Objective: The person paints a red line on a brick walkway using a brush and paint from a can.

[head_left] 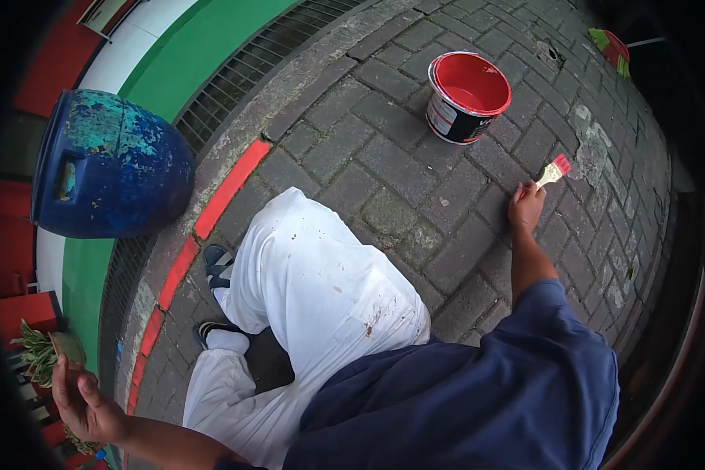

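My right hand [528,207] is closed round the handle of a paintbrush [553,172], whose bristles are coated in red paint. It is held out over the paving, to the lower right of an open paint bucket [468,98] with red paint inside. At the lower left my left hand [86,403] is raised with its fingers apart and nothing in it. Freshly red stretches of the kerb edging [231,190] run along the paving beside my feet.
A scuffed blue drum [121,164] stands by the drain grating [247,70] on the left. Beyond lie a green strip [176,59] and a potted plant [66,348]. Grey brick paving [399,172] surrounds the bucket. A red and green broom head [612,51] lies at the upper right.
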`<action>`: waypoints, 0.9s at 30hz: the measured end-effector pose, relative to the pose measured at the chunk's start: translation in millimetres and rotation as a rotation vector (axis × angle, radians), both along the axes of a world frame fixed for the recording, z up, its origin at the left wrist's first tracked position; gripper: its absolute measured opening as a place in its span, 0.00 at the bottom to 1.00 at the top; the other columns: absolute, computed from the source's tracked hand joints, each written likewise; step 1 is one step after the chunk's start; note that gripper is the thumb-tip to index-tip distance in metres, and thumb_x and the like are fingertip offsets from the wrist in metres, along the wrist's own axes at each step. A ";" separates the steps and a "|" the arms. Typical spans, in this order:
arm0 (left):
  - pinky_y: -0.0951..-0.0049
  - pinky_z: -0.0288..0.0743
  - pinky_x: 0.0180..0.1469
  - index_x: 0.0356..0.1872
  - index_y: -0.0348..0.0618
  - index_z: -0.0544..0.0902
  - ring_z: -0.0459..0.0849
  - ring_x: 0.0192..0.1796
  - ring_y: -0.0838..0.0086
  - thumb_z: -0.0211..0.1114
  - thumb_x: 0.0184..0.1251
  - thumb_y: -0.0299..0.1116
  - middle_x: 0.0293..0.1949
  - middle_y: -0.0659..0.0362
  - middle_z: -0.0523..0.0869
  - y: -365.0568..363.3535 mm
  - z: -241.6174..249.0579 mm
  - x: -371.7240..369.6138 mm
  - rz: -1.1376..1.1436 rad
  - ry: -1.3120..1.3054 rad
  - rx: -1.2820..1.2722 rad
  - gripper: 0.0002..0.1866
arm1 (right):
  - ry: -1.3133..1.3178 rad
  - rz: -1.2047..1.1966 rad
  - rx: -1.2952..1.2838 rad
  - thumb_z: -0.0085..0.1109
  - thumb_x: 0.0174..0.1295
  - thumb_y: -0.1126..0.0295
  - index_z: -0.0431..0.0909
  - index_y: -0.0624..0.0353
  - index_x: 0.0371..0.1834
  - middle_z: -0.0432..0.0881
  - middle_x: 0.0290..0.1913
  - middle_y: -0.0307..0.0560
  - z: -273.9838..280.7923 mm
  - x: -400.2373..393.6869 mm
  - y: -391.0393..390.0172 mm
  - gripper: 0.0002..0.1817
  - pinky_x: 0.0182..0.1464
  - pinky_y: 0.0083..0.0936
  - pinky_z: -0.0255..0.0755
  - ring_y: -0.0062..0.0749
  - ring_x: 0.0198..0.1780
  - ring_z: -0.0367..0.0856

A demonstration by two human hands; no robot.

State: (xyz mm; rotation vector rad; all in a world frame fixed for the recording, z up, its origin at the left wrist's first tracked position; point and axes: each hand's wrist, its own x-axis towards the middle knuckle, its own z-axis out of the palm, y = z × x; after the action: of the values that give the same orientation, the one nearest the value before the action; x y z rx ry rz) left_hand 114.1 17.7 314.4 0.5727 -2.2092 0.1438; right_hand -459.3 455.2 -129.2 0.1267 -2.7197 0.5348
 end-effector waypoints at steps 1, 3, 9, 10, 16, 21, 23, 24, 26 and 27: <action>0.78 0.66 0.38 0.62 0.24 0.78 0.70 0.34 0.77 0.60 0.81 0.32 0.37 0.53 0.79 -2.6 0.2 -1.7 0.046 0.005 0.036 0.20 | 0.000 -0.057 -0.011 0.60 0.71 0.60 0.80 0.56 0.49 0.78 0.51 0.59 -1.1 -16.9 9.1 0.13 0.54 0.49 0.74 0.58 0.53 0.79; 0.74 0.66 0.39 0.64 0.25 0.76 0.70 0.34 0.75 0.57 0.82 0.32 0.34 0.56 0.76 -3.9 5.0 -17.2 0.022 0.045 0.148 0.20 | -0.006 -0.127 -0.004 0.59 0.72 0.58 0.80 0.55 0.50 0.78 0.53 0.57 -21.6 -42.8 19.6 0.14 0.56 0.48 0.74 0.56 0.55 0.78; 0.67 0.73 0.48 0.64 0.22 0.75 0.72 0.33 0.73 0.57 0.82 0.32 0.30 0.57 0.76 -19.5 3.5 -169.8 -0.180 -0.222 0.091 0.21 | -0.089 -0.186 0.070 0.58 0.73 0.57 0.80 0.58 0.53 0.78 0.55 0.58 -16.6 -51.2 17.4 0.17 0.60 0.46 0.73 0.56 0.57 0.78; 0.69 0.73 0.46 0.64 0.23 0.76 0.73 0.33 0.74 0.59 0.80 0.30 0.29 0.58 0.77 -27.4 -7.5 -204.2 -0.289 -0.215 0.116 0.20 | -0.059 -0.182 0.068 0.59 0.72 0.58 0.80 0.58 0.53 0.79 0.54 0.58 -18.4 -51.9 18.8 0.17 0.59 0.46 0.73 0.56 0.57 0.78; 0.76 0.70 0.36 0.56 0.25 0.82 0.73 0.28 0.77 0.73 0.70 0.30 0.36 0.50 0.88 -10.0 -97.3 -354.3 -0.640 -0.151 0.292 0.21 | -0.034 -0.150 0.088 0.60 0.72 0.59 0.79 0.59 0.52 0.79 0.52 0.56 -27.6 -56.2 24.4 0.15 0.57 0.46 0.74 0.55 0.54 0.80; 0.78 0.68 0.31 0.46 0.26 0.86 0.72 0.24 0.80 0.80 0.55 0.55 0.41 0.50 0.91 -46.7 -125.9 -426.5 -0.915 -0.409 0.332 0.35 | -0.053 -0.173 0.100 0.60 0.71 0.58 0.80 0.56 0.51 0.80 0.50 0.53 -31.3 -58.1 26.0 0.15 0.57 0.46 0.73 0.53 0.55 0.79; 0.81 0.66 0.31 0.46 0.27 0.87 0.70 0.23 0.82 0.79 0.54 0.59 0.42 0.52 0.92 -64.4 -131.0 -463.7 -0.988 -0.420 0.362 0.37 | -0.055 -0.183 0.123 0.60 0.71 0.58 0.80 0.56 0.51 0.80 0.50 0.53 -34.1 -59.7 25.3 0.15 0.57 0.46 0.73 0.53 0.55 0.79; 0.80 0.67 0.34 0.49 0.28 0.86 0.71 0.25 0.83 0.75 0.59 0.60 0.44 0.52 0.91 -67.4 -123.4 -479.8 -0.967 -0.477 0.373 0.37 | -0.058 -0.193 0.135 0.60 0.71 0.58 0.80 0.56 0.51 0.80 0.50 0.53 -32.1 -58.8 24.9 0.15 0.57 0.46 0.73 0.53 0.55 0.79; 0.80 0.67 0.38 0.54 0.29 0.84 0.71 0.29 0.84 0.69 0.67 0.57 0.48 0.53 0.90 -69.4 -112.3 -516.8 -0.931 -0.550 0.380 0.34 | -0.083 -0.201 0.126 0.60 0.71 0.58 0.80 0.56 0.51 0.80 0.50 0.54 -28.0 -57.4 20.9 0.15 0.56 0.46 0.73 0.54 0.54 0.79; 0.81 0.67 0.38 0.56 0.30 0.84 0.71 0.29 0.85 0.68 0.71 0.54 0.49 0.55 0.89 -68.3 -108.8 -537.3 -0.917 -0.566 0.377 0.31 | -0.092 -0.199 0.140 0.59 0.72 0.58 0.80 0.57 0.51 0.79 0.51 0.55 -26.3 -56.6 19.8 0.15 0.56 0.46 0.73 0.54 0.54 0.79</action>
State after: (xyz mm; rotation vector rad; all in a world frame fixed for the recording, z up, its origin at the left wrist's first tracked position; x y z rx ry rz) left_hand -423.2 -50.6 205.6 -0.3878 -2.8421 -0.6731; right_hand -515.8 475.0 -155.5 -0.1355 -2.8163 0.3001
